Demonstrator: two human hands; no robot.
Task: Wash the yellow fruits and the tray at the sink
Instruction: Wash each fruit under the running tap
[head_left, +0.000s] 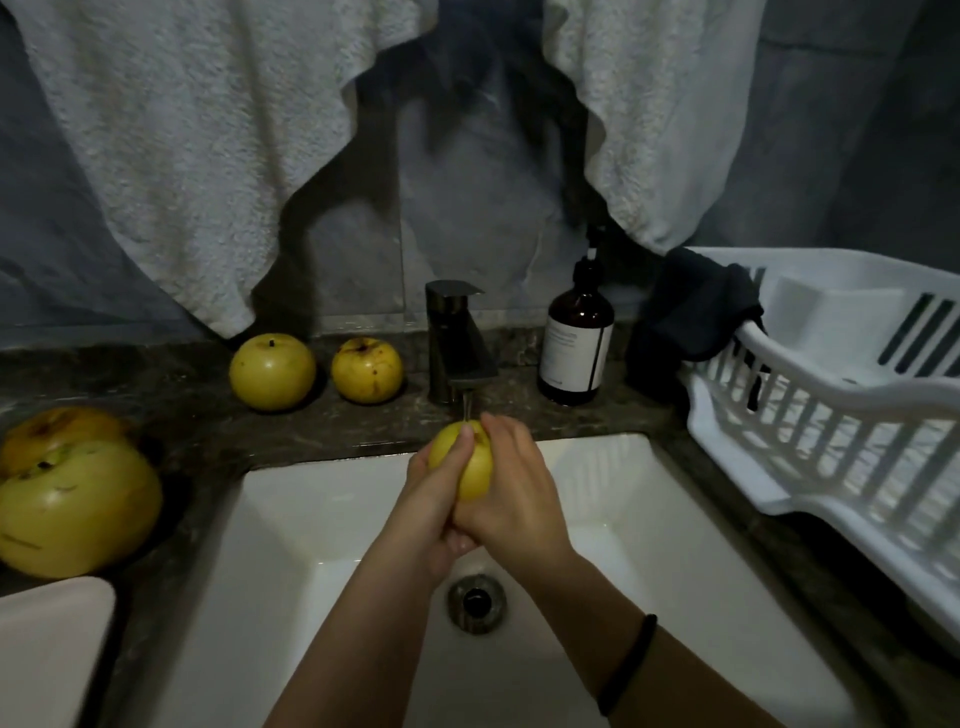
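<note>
Fruit (478, 470), yellow, held over the white sink (649, 519), just under the tap (457, 338) spout. Left hand (431, 501) and right hand (519, 491) both curl round it, fingers meeting beneath. Two counter fruits (272, 371) (367, 370) left of the tap, apart. Two larger fruits (78, 512) (52, 431) far left, touching, near the pale tray (47, 649) corner. Brown pump bottle (575, 348) right of the tap; white dish rack (831, 431) beyond, dark cloth (691, 306) on its rim.
</note>
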